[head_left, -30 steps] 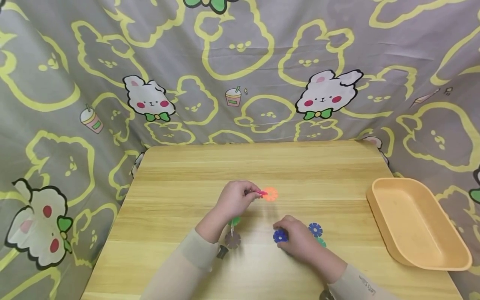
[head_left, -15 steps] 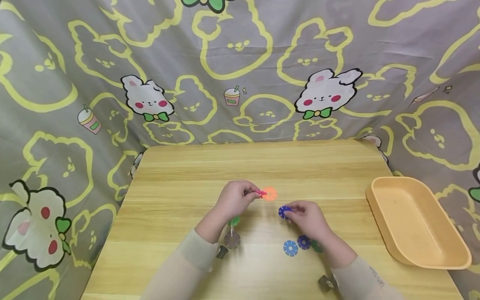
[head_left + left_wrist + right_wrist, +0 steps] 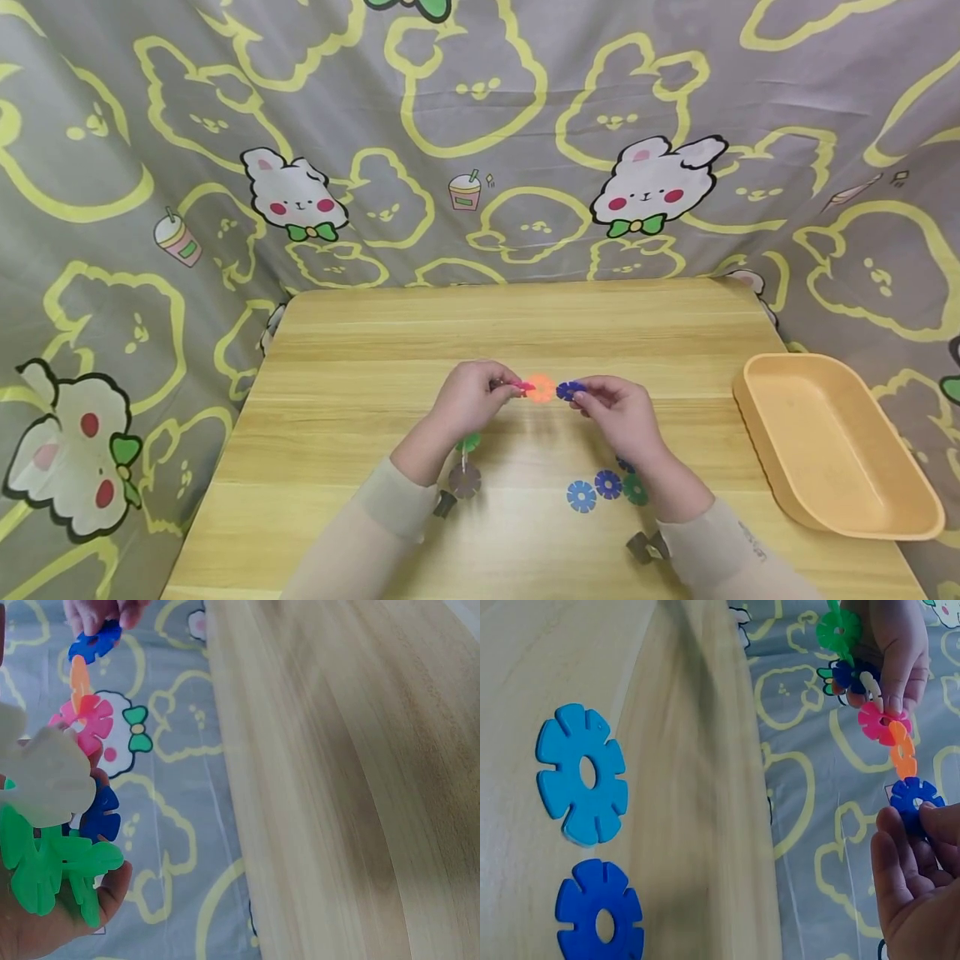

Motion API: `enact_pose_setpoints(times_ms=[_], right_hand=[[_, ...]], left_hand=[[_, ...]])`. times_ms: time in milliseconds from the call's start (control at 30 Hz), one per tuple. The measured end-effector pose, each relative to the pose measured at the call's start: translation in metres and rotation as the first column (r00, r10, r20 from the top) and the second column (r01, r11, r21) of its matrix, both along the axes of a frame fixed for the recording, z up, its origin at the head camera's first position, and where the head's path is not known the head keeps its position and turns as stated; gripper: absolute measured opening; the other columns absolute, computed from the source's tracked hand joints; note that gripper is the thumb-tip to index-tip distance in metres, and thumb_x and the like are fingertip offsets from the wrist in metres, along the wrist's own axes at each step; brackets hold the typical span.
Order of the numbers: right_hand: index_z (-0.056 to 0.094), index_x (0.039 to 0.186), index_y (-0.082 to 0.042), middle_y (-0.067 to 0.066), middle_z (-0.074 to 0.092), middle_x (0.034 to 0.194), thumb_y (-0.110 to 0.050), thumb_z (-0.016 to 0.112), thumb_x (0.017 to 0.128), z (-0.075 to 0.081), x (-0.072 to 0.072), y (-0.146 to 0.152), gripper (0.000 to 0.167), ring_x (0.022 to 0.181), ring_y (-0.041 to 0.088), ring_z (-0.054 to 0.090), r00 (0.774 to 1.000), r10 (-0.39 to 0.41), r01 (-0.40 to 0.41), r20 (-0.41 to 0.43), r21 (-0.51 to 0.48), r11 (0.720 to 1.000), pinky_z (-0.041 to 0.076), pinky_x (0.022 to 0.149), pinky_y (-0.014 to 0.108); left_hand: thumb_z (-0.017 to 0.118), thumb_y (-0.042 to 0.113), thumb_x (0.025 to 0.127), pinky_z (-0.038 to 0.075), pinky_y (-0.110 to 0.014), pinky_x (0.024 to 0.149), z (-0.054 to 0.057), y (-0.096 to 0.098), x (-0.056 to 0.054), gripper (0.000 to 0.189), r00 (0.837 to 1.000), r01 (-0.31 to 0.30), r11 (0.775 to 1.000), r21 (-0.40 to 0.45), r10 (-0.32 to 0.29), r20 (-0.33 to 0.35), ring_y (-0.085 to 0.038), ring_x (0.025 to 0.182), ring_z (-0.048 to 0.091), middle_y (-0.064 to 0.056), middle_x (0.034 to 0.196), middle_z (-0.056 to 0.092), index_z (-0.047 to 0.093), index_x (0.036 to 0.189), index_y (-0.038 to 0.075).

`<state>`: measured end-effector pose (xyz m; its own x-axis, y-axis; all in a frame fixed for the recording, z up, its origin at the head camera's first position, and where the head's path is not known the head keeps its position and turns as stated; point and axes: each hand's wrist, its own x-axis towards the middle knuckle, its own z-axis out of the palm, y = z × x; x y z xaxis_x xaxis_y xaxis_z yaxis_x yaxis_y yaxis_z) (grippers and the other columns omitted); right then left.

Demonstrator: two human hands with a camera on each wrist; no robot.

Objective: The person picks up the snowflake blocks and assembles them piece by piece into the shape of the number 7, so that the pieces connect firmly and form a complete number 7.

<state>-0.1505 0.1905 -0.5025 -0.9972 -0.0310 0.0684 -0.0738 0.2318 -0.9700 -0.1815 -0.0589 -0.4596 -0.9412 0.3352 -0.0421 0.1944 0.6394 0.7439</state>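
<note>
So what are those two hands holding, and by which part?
The left hand grips a chain of snowflake discs at its green-blue end; the right hand pinches a dark blue disc by its rim.

I see both forearms in beige sleeves reaching up over the pale wooden tabletop point(image 3: 360, 350), raised above its middle. My left hand point(image 3: 471, 398) has fingers curled, thumb and fingertips pinching. My right hand point(image 3: 615, 414) sits just beside it, fingers curled, pinching at thumb and forefinger. The two hands nearly meet, fingertips facing.
</note>
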Motion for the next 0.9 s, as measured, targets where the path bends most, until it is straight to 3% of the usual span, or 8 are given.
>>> enact_pose_setpoints(times_ms=[167,467,900], right_hand=[[0.076,0.107,0.007,0.019,0.078,0.099,0.007,0.071,0.098,0.0033,0.0013,-0.0044,0.011,0.087,0.017,0.077,0.999,-0.008,0.009,-0.035,0.044,0.999,0.062,0.078,0.023],[0.075,0.106,0.008,0.022,0.077,0.102,0.008,0.07,0.098,0.0036,0.0,-0.0049,0.01,0.09,0.027,0.078,0.999,-0.021,0.021,-0.041,0.005,1.0,0.062,0.078,0.025],[0.074,0.106,0.01,0.025,0.076,0.104,0.01,0.069,0.097,0.0035,-0.0017,-0.0072,0.01,0.088,0.013,0.077,0.998,-0.009,0.003,-0.069,-0.076,0.997,0.063,0.08,0.027]], left_hand=[[0.074,0.016,0.102,0.052,-0.028,0.063,0.0018,-0.001,0.0001,0.008,1.0,0.001,1.0,0.012,-0.001,0.011,-0.013,0.073,0.06,0.009,0.096,0.074,0.082,0.1,0.017],[0.075,0.016,0.101,0.053,-0.028,0.064,0.0022,-0.0013,0.0001,0.007,1.0,0.003,0.999,0.035,-0.003,0.008,-0.012,0.074,0.061,0.008,0.097,0.074,0.082,0.099,0.016],[0.075,0.018,0.102,0.052,-0.027,0.064,0.0041,0.0007,-0.0013,0.007,1.0,0.029,0.999,0.026,-0.029,-0.01,-0.011,0.073,0.06,0.008,0.097,0.074,0.082,0.099,0.017]])
